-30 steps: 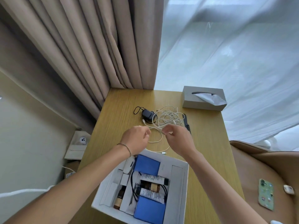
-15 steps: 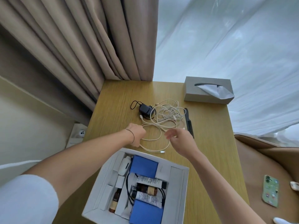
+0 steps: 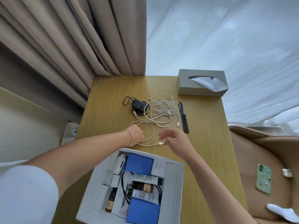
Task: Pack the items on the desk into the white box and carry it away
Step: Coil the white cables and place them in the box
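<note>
Loose cords being gathered from the desk for packing into the white box.

The white box is set at the near edge of the desk, lid off, already partly filled with tubes, bottles and blue packets. Beyond it a tangle of white cable is spread beside a black charger and a black comb. One loop is pinned near the box by the left hand, fingers curled over the cord. The right hand is held just above the plug end, fingers spread, gripping nothing. Coiling is judged the step in hand; next the limp, springy cable must be wound tight, or it will catch on the rest.
</note>
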Tool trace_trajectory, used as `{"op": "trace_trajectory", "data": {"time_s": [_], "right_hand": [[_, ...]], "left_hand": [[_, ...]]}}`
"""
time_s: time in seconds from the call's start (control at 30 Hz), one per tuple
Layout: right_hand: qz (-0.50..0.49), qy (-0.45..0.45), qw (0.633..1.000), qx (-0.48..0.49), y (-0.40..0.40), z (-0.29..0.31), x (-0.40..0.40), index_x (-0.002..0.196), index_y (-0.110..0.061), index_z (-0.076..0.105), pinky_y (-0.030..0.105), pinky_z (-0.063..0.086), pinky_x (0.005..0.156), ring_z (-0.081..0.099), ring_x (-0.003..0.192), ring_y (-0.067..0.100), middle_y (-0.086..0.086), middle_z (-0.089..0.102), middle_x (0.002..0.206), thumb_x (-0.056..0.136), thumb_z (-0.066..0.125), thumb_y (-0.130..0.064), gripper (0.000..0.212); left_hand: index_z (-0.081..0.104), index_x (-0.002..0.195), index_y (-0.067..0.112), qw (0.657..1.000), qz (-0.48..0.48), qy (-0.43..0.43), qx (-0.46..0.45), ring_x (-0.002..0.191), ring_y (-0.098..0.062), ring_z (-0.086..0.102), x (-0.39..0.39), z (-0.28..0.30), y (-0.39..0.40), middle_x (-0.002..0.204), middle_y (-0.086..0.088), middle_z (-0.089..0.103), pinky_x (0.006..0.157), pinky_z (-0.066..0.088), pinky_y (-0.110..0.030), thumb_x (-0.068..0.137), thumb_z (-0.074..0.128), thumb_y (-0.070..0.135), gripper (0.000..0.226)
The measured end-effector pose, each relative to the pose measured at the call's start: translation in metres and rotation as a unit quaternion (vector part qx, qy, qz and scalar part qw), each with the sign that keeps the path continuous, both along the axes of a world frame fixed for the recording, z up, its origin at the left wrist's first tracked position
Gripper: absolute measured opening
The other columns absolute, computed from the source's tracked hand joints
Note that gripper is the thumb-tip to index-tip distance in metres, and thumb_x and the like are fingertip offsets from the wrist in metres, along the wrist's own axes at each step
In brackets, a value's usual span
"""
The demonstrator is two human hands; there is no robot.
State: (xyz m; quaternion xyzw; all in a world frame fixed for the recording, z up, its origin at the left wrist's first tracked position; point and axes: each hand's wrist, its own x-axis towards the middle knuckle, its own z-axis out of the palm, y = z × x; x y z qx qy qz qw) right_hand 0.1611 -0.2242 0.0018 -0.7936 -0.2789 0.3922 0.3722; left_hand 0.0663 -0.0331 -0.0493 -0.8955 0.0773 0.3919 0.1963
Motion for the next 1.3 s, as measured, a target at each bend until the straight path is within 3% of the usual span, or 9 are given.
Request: {"op": "trace_trajectory", "data": {"time_s": [0.13, 0.27, 0.47, 0.7, 0.9, 1.0, 1.1, 1.2, 1.3], "right_hand": [[-0.019, 0.018, 1.000, 0.009, -0.007, 0.004, 0.001, 0.106, -0.019, 0.075, 0.021, 0.054, 0.074, 0.070, 0.081, 0.009, -0.007, 0.075, 0.093, 0.086, 0.044, 0.006, 0.045], [-0.025, 0.011, 0.999, 0.021, -0.008, 0.008, 0.001, 0.103, -0.020, 0.075, 0.019, 0.052, 0.068, 0.070, 0.079, 0.009, -0.007, 0.076, 0.091, 0.086, 0.044, 0.006, 0.044], [-0.052, -0.036, 0.997, 0.052, -0.003, 0.018, -0.006, 0.110, -0.023, 0.074, 0.024, 0.053, 0.083, 0.066, 0.095, 0.003, -0.011, 0.074, 0.102, 0.089, 0.049, 0.001, 0.040], [0.059, -0.045, 0.993, 0.088, 0.003, 0.032, -0.017, 0.131, -0.027, 0.064, 0.038, 0.051, 0.102, 0.061, 0.116, 0.003, -0.014, 0.069, 0.124, 0.102, 0.055, -0.032, 0.031], [0.002, -0.009, 0.980, 0.198, 0.018, 0.052, -0.032, 0.133, -0.024, 0.063, 0.046, 0.048, 0.106, 0.060, 0.121, 0.009, -0.006, 0.067, 0.126, 0.104, 0.053, -0.029, 0.031], [-0.004, 0.045, 0.970, 0.240, 0.026, 0.067, -0.037, 0.139, -0.022, 0.059, 0.043, 0.043, 0.112, 0.056, 0.128, 0.009, -0.006, 0.065, 0.134, 0.107, 0.047, -0.030, 0.035], [0.010, 0.097, 0.956, 0.275, 0.033, 0.086, -0.045, 0.138, -0.025, 0.059, 0.027, 0.045, 0.108, 0.057, 0.127, 0.006, -0.009, 0.066, 0.132, 0.108, 0.045, -0.032, 0.035], [0.004, 0.150, 0.949, 0.277, 0.033, 0.104, -0.052, 0.123, -0.032, 0.069, 0.021, 0.046, 0.103, 0.063, 0.121, 0.006, -0.008, 0.072, 0.125, 0.107, 0.041, -0.037, 0.033], [0.020, 0.160, 0.950, 0.266, 0.033, 0.114, -0.064, 0.104, -0.031, 0.078, 0.023, 0.048, 0.097, 0.069, 0.111, 0.012, -0.002, 0.077, 0.113, 0.103, 0.041, -0.040, 0.037]], "left_hand": [[0.067, 0.096, 0.013, 0.998, 0.035, 0.010, -0.057, 0.073, -0.024, 0.060, -0.003, 0.003, -0.004, 0.082, -0.003, 0.062, 0.070, 0.053, -0.037, 0.091, 0.051, 0.022, 0.019], [0.056, 0.081, 0.019, 0.973, 0.117, -0.102, -0.173, 0.060, -0.018, 0.049, -0.007, 0.023, -0.003, 0.062, 0.006, 0.050, 0.080, 0.043, -0.034, 0.090, 0.042, 0.025, 0.017], [0.056, 0.077, 0.026, 0.883, 0.292, -0.193, -0.312, 0.059, -0.012, 0.051, -0.018, 0.064, -0.003, 0.066, 0.009, 0.056, 0.054, 0.036, -0.026, 0.098, 0.051, 0.040, 0.026], [0.058, 0.076, 0.015, 0.762, 0.361, -0.279, -0.459, 0.053, -0.003, 0.040, -0.033, 0.109, -0.011, 0.063, 0.006, 0.050, 0.055, 0.037, -0.021, 0.099, 0.057, 0.036, 0.031], [0.060, 0.070, 0.011, 0.570, 0.429, -0.334, -0.616, 0.061, -0.012, 0.045, -0.044, 0.159, -0.021, 0.065, -0.003, 0.051, 0.059, 0.040, -0.021, 0.097, 0.062, 0.023, 0.030], [0.061, 0.066, 0.005, 0.478, 0.432, -0.337, -0.687, 0.101, -0.018, 0.065, -0.049, 0.184, -0.025, 0.106, -0.009, 0.072, 0.091, 0.050, -0.036, 0.092, 0.064, 0.019, 0.030], [0.060, 0.082, -0.013, 0.357, 0.424, -0.297, -0.778, 0.128, -0.029, 0.057, -0.052, 0.201, -0.029, 0.132, -0.016, 0.064, 0.109, 0.044, -0.044, 0.094, 0.060, 0.027, 0.041], [0.054, 0.084, 0.005, 0.205, 0.427, -0.254, -0.843, 0.131, -0.040, 0.052, -0.057, 0.218, -0.033, 0.130, -0.027, 0.061, 0.108, 0.044, -0.052, 0.095, 0.058, 0.032, 0.029], [0.051, 0.089, 0.010, 0.153, 0.449, -0.273, -0.837, 0.119, -0.043, 0.060, -0.059, 0.224, -0.038, 0.106, -0.017, 0.064, 0.103, 0.043, -0.060, 0.100, 0.046, 0.032, 0.025]]}}
